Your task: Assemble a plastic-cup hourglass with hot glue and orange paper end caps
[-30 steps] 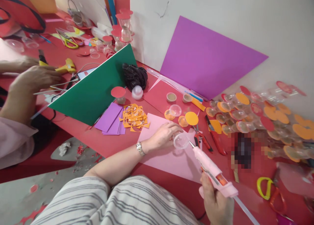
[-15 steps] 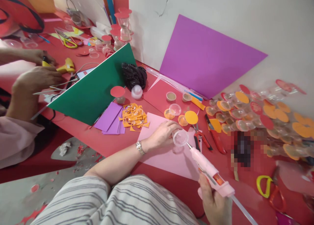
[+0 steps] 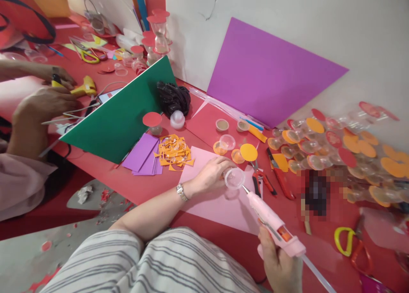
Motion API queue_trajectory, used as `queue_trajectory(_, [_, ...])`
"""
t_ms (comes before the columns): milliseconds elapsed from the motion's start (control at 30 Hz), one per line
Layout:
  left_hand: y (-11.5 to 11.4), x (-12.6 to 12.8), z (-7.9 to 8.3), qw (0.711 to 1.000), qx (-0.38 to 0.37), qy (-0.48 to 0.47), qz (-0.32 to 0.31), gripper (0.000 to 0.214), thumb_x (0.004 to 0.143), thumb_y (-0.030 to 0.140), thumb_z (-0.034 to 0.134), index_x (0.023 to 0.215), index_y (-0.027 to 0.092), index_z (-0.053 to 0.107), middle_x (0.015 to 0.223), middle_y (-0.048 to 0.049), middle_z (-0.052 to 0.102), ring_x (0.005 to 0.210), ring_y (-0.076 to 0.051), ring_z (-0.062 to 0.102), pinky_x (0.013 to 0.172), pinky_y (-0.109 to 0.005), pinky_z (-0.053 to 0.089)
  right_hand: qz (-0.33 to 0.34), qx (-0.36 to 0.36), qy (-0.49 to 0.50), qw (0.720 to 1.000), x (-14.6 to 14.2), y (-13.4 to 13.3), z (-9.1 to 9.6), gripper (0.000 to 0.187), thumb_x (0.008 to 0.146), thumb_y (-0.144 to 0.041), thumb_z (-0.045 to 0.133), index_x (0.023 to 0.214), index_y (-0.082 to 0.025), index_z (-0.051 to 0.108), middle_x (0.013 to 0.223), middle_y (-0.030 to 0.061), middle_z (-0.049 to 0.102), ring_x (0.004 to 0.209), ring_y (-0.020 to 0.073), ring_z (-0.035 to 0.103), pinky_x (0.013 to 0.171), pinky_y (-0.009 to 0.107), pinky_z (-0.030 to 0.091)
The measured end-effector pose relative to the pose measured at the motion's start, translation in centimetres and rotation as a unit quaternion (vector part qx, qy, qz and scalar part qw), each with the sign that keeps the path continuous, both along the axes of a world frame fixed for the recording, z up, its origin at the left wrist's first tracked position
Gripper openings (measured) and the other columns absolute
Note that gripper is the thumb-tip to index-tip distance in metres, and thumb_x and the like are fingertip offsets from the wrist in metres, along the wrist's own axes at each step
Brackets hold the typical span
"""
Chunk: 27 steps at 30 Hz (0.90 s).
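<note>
Stretching along a white wall (image 3: 191, 41), the red table (image 3: 137, 186) carries one pink sheet (image 3: 217, 210). Left of this sheet are one green board (image 3: 121, 112) and orange scraps (image 3: 175, 150), too tangled for counting. Over the sheet, the left hand (image 3: 211, 174) holds one clear cup (image 3: 234, 179), its fingers partly hidden. Right of the sheet, the right hand (image 3: 283, 261) wraps its fingers around one pink glue gun (image 3: 268, 214); whether its nozzle touches the cup, I cannot tell. Farther right, a pile of cups (image 3: 309, 147) is cut off.
</note>
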<state>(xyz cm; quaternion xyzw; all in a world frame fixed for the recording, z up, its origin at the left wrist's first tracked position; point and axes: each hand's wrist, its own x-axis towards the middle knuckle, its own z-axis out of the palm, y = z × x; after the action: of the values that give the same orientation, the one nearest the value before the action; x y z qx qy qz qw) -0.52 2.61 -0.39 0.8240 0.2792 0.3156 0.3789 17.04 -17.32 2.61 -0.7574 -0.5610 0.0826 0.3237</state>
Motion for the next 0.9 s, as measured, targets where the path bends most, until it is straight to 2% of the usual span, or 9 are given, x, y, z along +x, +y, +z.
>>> queue_trajectory(300, [-0.1,0.1,-0.1,0.999,-0.006,0.019,-0.032,0.03,0.085,0.016,0.061,0.115,0.016,0.06,0.119,-0.0124,0.065,0.111,-0.023,0.061,0.1,-0.037,0.05,0.004,0.005,0.006,1.0,0.2,0.6,0.7,0.05,0.089,-0.062,0.053,0.066,-0.019,0.062,0.048,0.0047,0.058,0.048,0.019,0.063,0.039,0.024,0.046])
queue_trajectory(467, [-0.2,0.1,0.0,0.999,-0.008,0.011,-0.051,0.029,0.086,0.016,0.06,0.114,0.016,0.061,0.121,-0.0137,0.063,0.113,-0.024,0.06,0.101,-0.037,0.049,-0.009,0.022,-0.001,1.0,0.0,0.3,0.1,0.046,0.091,-0.057,0.055,0.072,-0.016,0.066,0.052,0.0054,0.061,0.044,0.0176,0.059,0.041,0.026,0.046])
queue_trajectory(633, [-0.4,-0.1,0.5,0.998,-0.004,0.012,-0.067,0.032,0.082,0.013,0.061,0.115,0.016,0.06,0.123,-0.0139,0.062,0.113,-0.023,0.06,0.101,-0.037,0.048,0.002,0.049,0.019,0.999,-0.6,0.2,0.1,0.04,0.093,-0.05,0.056,0.076,-0.015,0.065,0.05,0.0016,0.058,0.038,0.0136,0.054,0.039,0.024,0.042])
queue_trajectory(900, [-0.4,0.0,0.2,0.996,0.006,0.021,-0.083,0.032,0.083,0.015,0.06,0.115,0.015,0.06,0.125,-0.0149,0.062,0.114,-0.025,0.06,0.101,-0.037,0.048,-0.038,0.015,0.041,0.998,-1.6,0.5,1.1,0.048,0.093,-0.059,0.051,0.076,-0.015,0.064,0.051,0.0023,0.057,0.041,0.015,0.055,0.043,0.026,0.044])
